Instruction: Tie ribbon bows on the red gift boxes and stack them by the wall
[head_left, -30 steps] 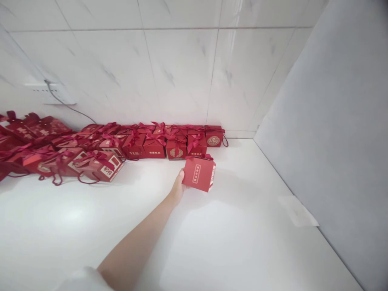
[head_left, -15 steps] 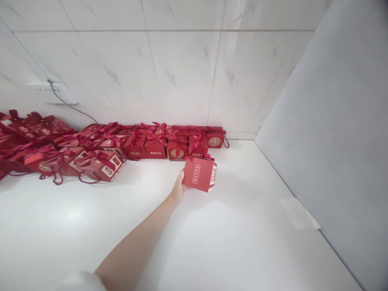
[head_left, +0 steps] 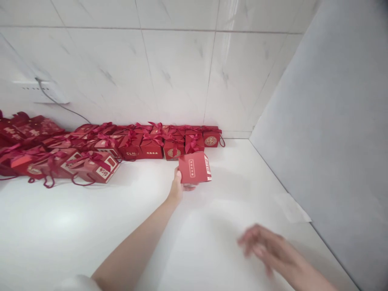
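Near the ribbon-tied red boxes (head_left: 153, 150): red cardboard box (head_left: 195, 167), left side clasped by left grip (head_left: 177, 184); right grip (head_left: 269, 248) empty, loosely curled.

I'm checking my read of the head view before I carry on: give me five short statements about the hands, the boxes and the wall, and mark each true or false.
1. The left hand grips a red box. True.
2. The right hand holds a second box. False: no box shows in it; it is apart from the boxes, blurred, over the white surface.
3. The lined-up boxes stand along the tiled wall. True.
4. The red box sits behind the lined-up boxes. False: it is held in front of them.
5. A cable runs from the wall socket down toward the lined-up boxes. True.
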{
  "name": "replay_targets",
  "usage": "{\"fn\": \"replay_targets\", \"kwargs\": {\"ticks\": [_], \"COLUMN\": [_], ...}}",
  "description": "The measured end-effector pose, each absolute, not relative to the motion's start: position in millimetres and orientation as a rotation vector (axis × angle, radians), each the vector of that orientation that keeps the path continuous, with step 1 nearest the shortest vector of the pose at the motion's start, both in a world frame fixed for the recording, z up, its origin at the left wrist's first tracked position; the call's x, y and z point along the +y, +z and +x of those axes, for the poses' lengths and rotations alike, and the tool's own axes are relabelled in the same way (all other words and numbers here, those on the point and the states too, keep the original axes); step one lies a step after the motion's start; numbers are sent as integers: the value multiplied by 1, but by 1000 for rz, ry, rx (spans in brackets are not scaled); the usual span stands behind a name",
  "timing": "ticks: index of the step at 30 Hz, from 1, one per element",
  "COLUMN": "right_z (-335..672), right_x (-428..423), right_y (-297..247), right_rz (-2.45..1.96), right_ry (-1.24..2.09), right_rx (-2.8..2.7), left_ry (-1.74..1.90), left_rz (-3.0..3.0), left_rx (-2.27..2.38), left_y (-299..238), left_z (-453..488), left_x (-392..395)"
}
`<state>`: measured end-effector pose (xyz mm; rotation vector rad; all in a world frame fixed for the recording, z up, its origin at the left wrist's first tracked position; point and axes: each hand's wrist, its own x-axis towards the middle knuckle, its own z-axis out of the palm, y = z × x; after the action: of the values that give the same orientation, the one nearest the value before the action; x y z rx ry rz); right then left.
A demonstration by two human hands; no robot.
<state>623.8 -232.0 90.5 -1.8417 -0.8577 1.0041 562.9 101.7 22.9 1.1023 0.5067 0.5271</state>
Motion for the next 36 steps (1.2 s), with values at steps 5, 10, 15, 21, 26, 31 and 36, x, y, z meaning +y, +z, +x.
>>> {"fn": "replay_targets", "kwargs": {"ticks": [5,10,15,21,26,31,36], "right_z": [665,670,662,672,675,672,661], "right_x": [-126,-55,-38,-35,-32,-35,-47], "right_y": [75,49,25,13,11,11,21], "right_rz": [-1511,-1262,-1161,-1057,-1243,-1428,-1420], "right_ry": [685,866,748,744,508,117,-19], "right_rx": [-653,-615,-733,-591,-472,-682,-1037], "left_ry": [567,673,671,625,829,828,845], "left_rz": [1136,1247,1404,1441,1648,1732,1546], "left_rx": [527,543,475,365,473,408,273], "left_y": [25,24,30,36,35,34,29], "left_z": [562,560,555,556,559,555,557], "left_x": [98,99,95,93,89,83,86]}}
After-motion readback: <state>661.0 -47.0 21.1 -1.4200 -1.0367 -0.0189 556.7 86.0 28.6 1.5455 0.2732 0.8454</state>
